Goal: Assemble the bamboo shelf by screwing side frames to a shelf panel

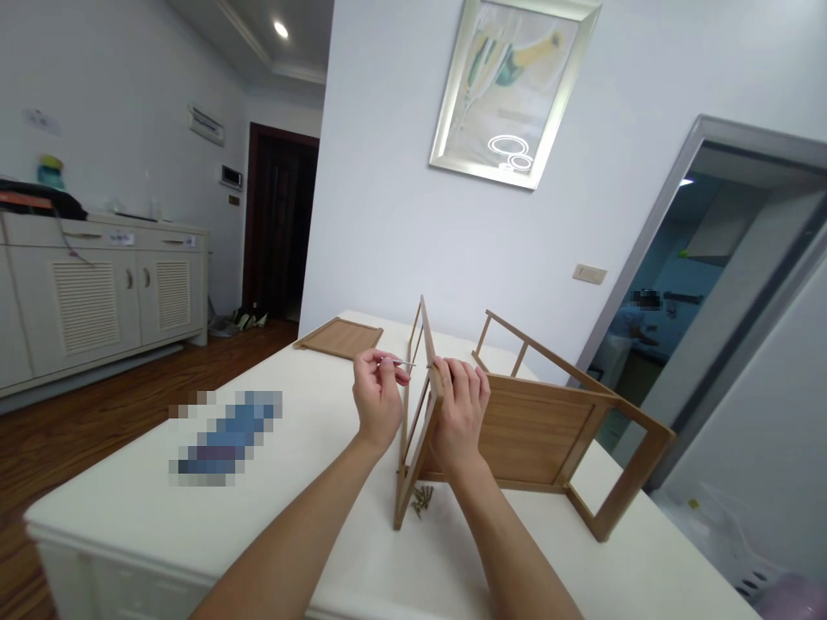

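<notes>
My left hand (pixel 380 398) is closed in a pinch on a thin silver hex key (pixel 406 362), whose tip points right at the wooden frame. The rest of the tool is hidden by my fingers. My right hand (pixel 457 405) grips the upright wooden side frame (pixel 417 430) from its right side, near the spot the hex key points at. That frame meets a wooden panel (pixel 533 430), which joins another side frame (pixel 637 482) at the right. Several brass-coloured bolts (pixel 423 498) lie on the white table beside the frame's foot.
A separate wooden panel (pixel 342 337) lies flat at the white table's (pixel 290 534) far left. Nearer sits a blurred-out blue item (pixel 229 435). Behind is a wall with a framed picture (pixel 513 90). Through the right doorway another person (pixel 637 323) is partly visible.
</notes>
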### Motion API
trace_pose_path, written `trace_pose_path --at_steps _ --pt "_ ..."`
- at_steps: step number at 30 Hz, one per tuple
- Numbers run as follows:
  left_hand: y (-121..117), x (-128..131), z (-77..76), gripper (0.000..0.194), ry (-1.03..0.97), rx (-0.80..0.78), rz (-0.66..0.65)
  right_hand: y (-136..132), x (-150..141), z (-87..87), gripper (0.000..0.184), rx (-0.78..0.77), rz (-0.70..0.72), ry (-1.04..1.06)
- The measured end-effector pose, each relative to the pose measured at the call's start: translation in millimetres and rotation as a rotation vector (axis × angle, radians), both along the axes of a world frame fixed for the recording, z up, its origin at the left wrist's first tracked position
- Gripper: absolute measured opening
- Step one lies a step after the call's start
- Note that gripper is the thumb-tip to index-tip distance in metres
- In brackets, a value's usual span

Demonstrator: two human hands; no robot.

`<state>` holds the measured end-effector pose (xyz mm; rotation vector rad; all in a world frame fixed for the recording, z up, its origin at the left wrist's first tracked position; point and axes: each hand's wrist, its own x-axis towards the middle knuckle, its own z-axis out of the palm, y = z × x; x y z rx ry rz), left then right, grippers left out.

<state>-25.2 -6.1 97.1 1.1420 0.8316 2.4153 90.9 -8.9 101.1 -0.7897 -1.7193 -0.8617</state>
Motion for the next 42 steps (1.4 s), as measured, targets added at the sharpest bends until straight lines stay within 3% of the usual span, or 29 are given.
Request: trace_pose_path --at_steps 11,32,42 --pt "-7.1 4.0 0.5 0.02 0.01 0.058 -0.019 -2.1 2.2 -9.6 0.059 0.066 -0.01 -0.047" --pt "-8.7 6.4 -0.6 0.017 0.079 0.06 0.049 -5.2 -1.7 -8.9 0.055 0.032 0.002 -0.003" --pt "-14.4 6.1 3.0 0.018 0.019 0.003 -0.048 -7.0 -1.7 -7.5 0.053 0.03 0.006 -0.006"
